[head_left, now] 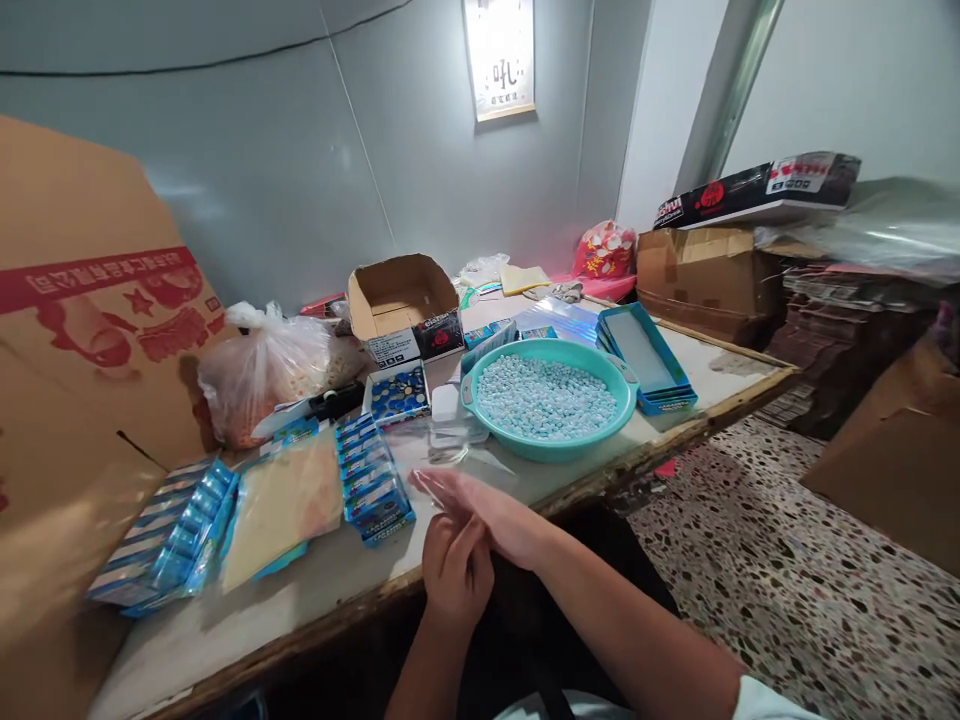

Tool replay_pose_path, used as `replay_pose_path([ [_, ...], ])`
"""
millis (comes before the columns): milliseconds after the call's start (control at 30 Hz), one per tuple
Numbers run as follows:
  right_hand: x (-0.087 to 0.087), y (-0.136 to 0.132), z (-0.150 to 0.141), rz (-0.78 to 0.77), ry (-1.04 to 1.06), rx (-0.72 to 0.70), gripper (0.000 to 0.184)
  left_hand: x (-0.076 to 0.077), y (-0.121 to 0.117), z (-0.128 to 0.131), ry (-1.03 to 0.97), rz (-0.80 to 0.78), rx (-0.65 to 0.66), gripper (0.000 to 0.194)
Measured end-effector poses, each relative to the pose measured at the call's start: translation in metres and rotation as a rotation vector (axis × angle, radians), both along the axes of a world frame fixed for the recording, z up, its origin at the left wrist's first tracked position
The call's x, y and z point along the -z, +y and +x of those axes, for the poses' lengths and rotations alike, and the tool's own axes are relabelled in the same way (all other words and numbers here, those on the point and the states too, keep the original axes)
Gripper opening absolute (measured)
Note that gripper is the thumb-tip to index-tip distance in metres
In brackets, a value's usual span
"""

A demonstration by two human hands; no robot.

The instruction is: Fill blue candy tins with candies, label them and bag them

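Note:
Near the table's front edge my two hands are together. My right hand [491,510] stretches its fingers out flat toward the left, and clear shiny plastic film [429,487] covers the fingertips; whether this is a bag or a glove I cannot tell. Under its palm, my left hand [456,570] is closed, fingers pinched at what looks like the edge of that film. Just beyond them sits a turquoise basin [559,447] filled with small pale blue pieces [544,400]. Left of the hands stands a row of small blue packets [373,480].
More blue packets [176,535] and a cream sheet [285,500] lie left, beside a big carton [82,300]. Behind are a small box of blue round pieces [399,393], an open brown box [405,290] and a tied plastic bag [262,365]. A blue tray [646,355] stands right.

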State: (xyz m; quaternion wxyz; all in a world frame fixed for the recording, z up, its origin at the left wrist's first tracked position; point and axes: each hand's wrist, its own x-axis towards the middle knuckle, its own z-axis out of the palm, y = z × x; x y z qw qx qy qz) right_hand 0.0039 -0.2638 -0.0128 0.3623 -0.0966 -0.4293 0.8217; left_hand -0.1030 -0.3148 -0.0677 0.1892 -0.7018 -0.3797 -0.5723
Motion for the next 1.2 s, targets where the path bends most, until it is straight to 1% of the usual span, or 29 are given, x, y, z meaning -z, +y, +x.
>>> replay_pose_path([
  [67, 0.003, -0.003, -0.006, -0.053, 0.048, -0.049, 0.065, 0.000, -0.002, -0.005, -0.006, 0.002, 0.007, 0.041],
  [100, 0.005, -0.003, -0.008, -0.093, 0.093, -0.055, 0.068, 0.000, -0.003, -0.006, 0.001, -0.004, 0.025, 0.043],
  [133, 0.006, -0.001, -0.009, -0.124, 0.134, -0.031, 0.070, 0.000, -0.005, -0.006, 0.009, -0.012, 0.045, 0.044],
  [200, 0.008, 0.005, -0.014, -0.161, 0.186, 0.081, 0.070, 0.002, -0.008, -0.004, 0.018, -0.031, 0.089, 0.046],
  [267, 0.009, 0.012, -0.022, -0.178, 0.208, 0.198, 0.065, 0.004, -0.011, -0.002, 0.017, -0.042, 0.112, 0.048],
  [300, 0.010, 0.014, -0.026, -0.158, 0.202, 0.267, 0.062, 0.006, -0.012, -0.001, 0.015, -0.060, 0.106, 0.046],
  [333, 0.010, 0.016, -0.029, -0.100, 0.174, 0.357, 0.058, 0.008, -0.014, -0.001, 0.011, -0.087, 0.091, 0.041],
  [400, 0.009, 0.018, -0.035, 0.101, 0.069, 0.537, 0.051, 0.013, -0.017, -0.004, -0.009, -0.145, 0.038, 0.031],
  [433, 0.008, 0.019, -0.037, 0.189, 0.019, 0.579, 0.045, 0.017, -0.018, -0.006, -0.027, -0.165, 0.014, 0.029],
  [467, 0.007, 0.020, -0.038, 0.249, -0.017, 0.573, 0.042, 0.020, -0.020, -0.008, -0.048, -0.172, -0.002, 0.031],
  [500, 0.005, 0.022, -0.039, 0.267, -0.030, 0.521, 0.041, 0.023, -0.021, -0.010, -0.065, -0.159, -0.009, 0.036],
  [533, 0.003, 0.025, -0.040, 0.246, -0.023, 0.462, 0.045, 0.025, -0.023, -0.012, -0.071, -0.131, -0.015, 0.041],
  [567, 0.001, 0.028, -0.040, 0.212, -0.010, 0.435, 0.049, 0.027, -0.025, -0.014, -0.066, -0.119, -0.028, 0.043],
  [633, -0.003, 0.036, -0.042, 0.210, -0.025, 0.483, 0.059, 0.030, -0.029, -0.013, -0.047, -0.118, -0.068, 0.035],
  [667, -0.005, 0.040, -0.042, 0.234, -0.046, 0.481, 0.064, 0.030, -0.032, -0.011, -0.032, -0.125, -0.075, 0.029],
  [700, -0.007, 0.044, -0.042, 0.270, -0.075, 0.434, 0.066, 0.031, -0.035, -0.009, -0.012, -0.127, -0.064, 0.025],
  [800, -0.015, 0.053, -0.039, 0.402, -0.155, 0.226, 0.060, 0.037, -0.049, -0.004, 0.059, -0.133, 0.045, 0.028],
  [833, -0.018, 0.055, -0.036, 0.443, -0.180, 0.203, 0.055, 0.040, -0.054, -0.004, 0.087, -0.162, 0.082, 0.030],
  [900, -0.023, 0.058, -0.030, 0.578, -0.232, 0.295, 0.045, 0.044, -0.068, -0.010, 0.120, -0.215, 0.128, 0.029],
  [933, -0.024, 0.058, -0.026, 0.687, -0.262, 0.329, 0.039, 0.043, -0.075, -0.016, 0.110, -0.210, 0.128, 0.028],
  [967, -0.025, 0.057, -0.022, 0.822, -0.292, 0.322, 0.034, 0.038, -0.081, -0.022, 0.077, -0.175, 0.108, 0.027],
  [1000, -0.023, 0.054, -0.018, 0.958, -0.316, 0.291, 0.030, 0.029, -0.087, -0.029, 0.032, -0.120, 0.071, 0.029],
  [1033, -0.020, 0.049, -0.014, 1.066, -0.332, 0.226, 0.025, 0.015, -0.092, -0.035, -0.016, -0.062, 0.018, 0.031],
  [1067, -0.014, 0.042, -0.012, 1.096, -0.333, 0.134, 0.019, -0.003, -0.095, -0.041, -0.030, -0.022, -0.027, 0.032],
  [1100, -0.005, 0.033, -0.011, 1.045, -0.319, 0.046, 0.013, -0.023, -0.095, -0.044, 0.024, -0.011, -0.059, 0.030],
  [1133, 0.004, 0.022, -0.013, 0.931, -0.298, 0.002, 0.012, -0.042, -0.094, -0.047, 0.163, -0.046, -0.054, 0.026],
  [1167, 0.015, 0.010, -0.015, 0.779, -0.277, 0.018, 0.018, -0.060, -0.091, -0.048, 0.343, -0.127, -0.006, 0.024],
  [1200, 0.025, -0.003, -0.020, 0.638, -0.264, 0.076, 0.022, -0.073, -0.087, -0.049, 0.471, -0.200, 0.059, 0.030],
])
